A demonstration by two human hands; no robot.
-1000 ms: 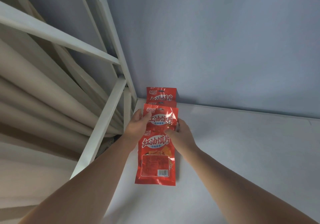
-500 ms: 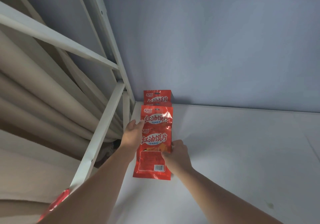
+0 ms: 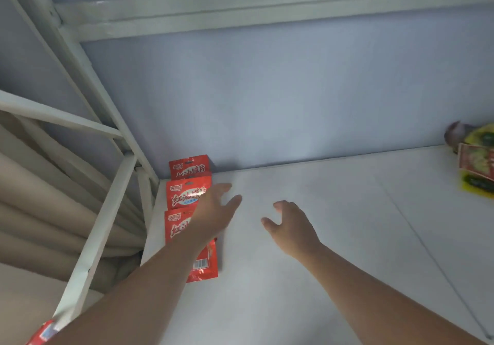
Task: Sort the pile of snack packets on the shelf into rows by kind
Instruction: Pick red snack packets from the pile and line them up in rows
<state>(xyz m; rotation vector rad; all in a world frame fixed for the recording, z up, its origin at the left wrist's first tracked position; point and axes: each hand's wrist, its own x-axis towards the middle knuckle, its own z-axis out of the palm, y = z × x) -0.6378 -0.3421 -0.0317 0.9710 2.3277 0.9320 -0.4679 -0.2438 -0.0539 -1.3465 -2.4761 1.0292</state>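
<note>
Dim, soft light; motion blur, worst at right edge.

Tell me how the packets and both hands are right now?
red packets: three in an overlapping row at the left end of the shelf.
yellow-green packets: piled at the right edge, blurred.
left hand: open, over the red row, holding nothing.
right hand: open above bare shelf, holding nothing.

Red packets (image 3: 187, 197) overlapping, shelf's left edge
</note>
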